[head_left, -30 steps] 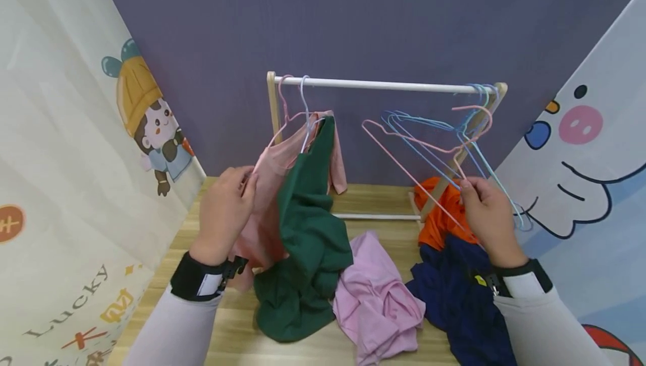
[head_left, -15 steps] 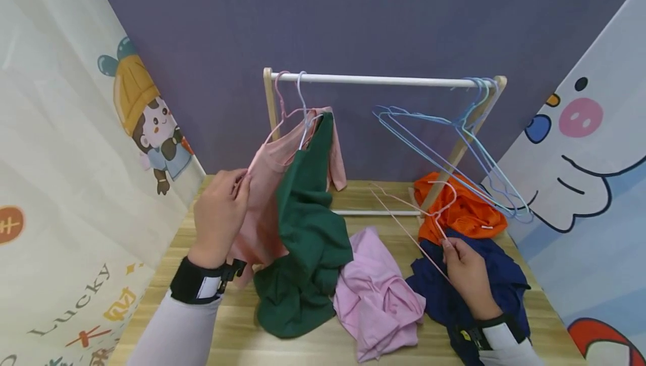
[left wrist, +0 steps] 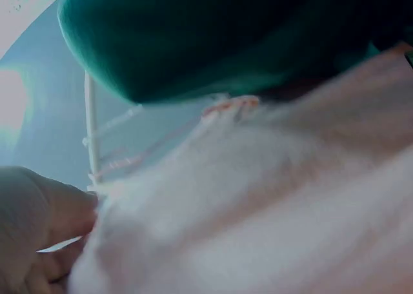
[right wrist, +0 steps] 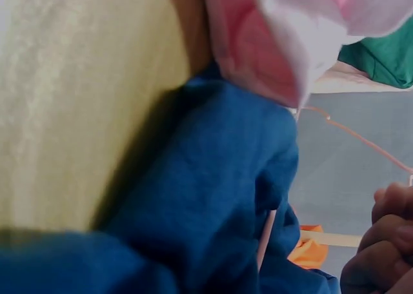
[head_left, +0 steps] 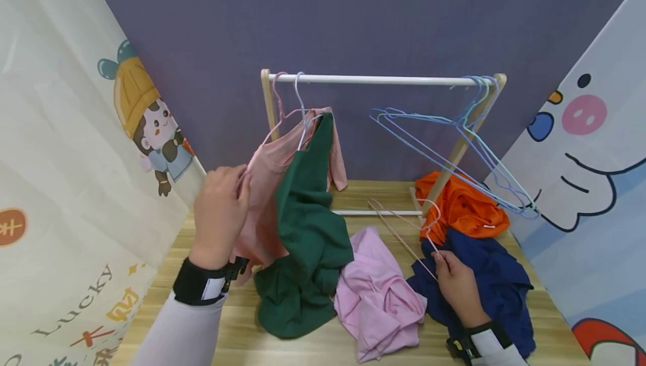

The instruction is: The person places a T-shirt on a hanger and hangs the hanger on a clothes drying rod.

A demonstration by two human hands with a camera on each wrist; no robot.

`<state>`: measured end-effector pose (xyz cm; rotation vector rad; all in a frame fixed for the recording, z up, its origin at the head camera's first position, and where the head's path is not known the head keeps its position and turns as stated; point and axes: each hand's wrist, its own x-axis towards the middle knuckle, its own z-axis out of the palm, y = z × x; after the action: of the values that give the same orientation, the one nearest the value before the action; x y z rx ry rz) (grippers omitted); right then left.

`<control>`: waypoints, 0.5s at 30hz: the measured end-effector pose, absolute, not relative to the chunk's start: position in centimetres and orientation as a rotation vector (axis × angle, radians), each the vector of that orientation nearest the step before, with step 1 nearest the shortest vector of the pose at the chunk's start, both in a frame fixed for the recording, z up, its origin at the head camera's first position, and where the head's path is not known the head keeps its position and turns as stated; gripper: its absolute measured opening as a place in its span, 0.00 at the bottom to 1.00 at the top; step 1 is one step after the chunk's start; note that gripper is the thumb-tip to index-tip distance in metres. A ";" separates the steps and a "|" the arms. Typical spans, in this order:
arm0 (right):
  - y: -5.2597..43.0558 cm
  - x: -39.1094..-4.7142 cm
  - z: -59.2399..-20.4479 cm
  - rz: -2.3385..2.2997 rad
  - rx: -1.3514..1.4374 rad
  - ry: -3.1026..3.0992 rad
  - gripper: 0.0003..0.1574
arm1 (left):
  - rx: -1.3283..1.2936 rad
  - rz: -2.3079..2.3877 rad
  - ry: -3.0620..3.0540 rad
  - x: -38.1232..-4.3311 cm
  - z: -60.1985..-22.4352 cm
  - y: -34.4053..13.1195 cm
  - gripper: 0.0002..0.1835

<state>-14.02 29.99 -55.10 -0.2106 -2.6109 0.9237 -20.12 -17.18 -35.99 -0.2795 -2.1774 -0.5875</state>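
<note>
My left hand (head_left: 221,209) pinches the near shoulder of a salmon-pink shirt (head_left: 262,209), which hangs by a pink hanger (head_left: 280,109) at the rack's left end. Beside it a dark green garment (head_left: 313,237) hangs on a pale lilac hanger (head_left: 301,102), its lower part lying on the table. In the left wrist view, thumb and fingers (left wrist: 51,210) meet at the pink cloth. My right hand (head_left: 456,285) grips a bare light-pink wire hanger (head_left: 429,228) near its neck, low over a crumpled navy garment (head_left: 497,282). Part of that hanger is hidden by the hand.
The small rack has a white top rail (head_left: 373,79). Several bare blue hangers (head_left: 461,122) hang at its right end. A lilac-pink garment (head_left: 378,299) lies mid-table, and an orange garment (head_left: 469,209) lies at the rack's right foot. Printed curtains flank both sides.
My right hand has brought the light-pink hanger down and leftward, away from the blue hangers, to just above the navy garment. My left hand has barely moved and keeps hold of the shirt's shoulder.
</note>
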 end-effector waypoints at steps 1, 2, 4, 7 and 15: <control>30.0 -14.0 -55.2 0.916 -0.210 -2.613 0.13 | -0.317 -0.601 -2.144 -20.0 -35.9 -16.9 0.14; 30.0 -14.0 -55.4 0.903 -0.205 -2.614 0.13 | -0.363 -0.613 -2.103 -19.8 -35.9 -16.5 0.14; 29.9 -13.9 -55.6 0.896 -0.193 -2.620 0.14 | -0.479 -0.633 -2.023 -19.2 -35.8 -15.5 0.13; 29.8 -13.8 -56.0 0.905 -0.183 -2.621 0.14 | -0.676 -0.651 -1.918 -18.0 -36.0 -13.5 0.12; 29.9 -13.8 -56.3 0.907 -0.152 -2.622 0.14 | -1.185 -0.552 -2.029 -15.4 -40.4 -4.7 0.09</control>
<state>-13.78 29.93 -56.29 -0.1525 -2.6225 0.9073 -15.44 -4.72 -40.41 -1.1853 -2.0292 -0.5523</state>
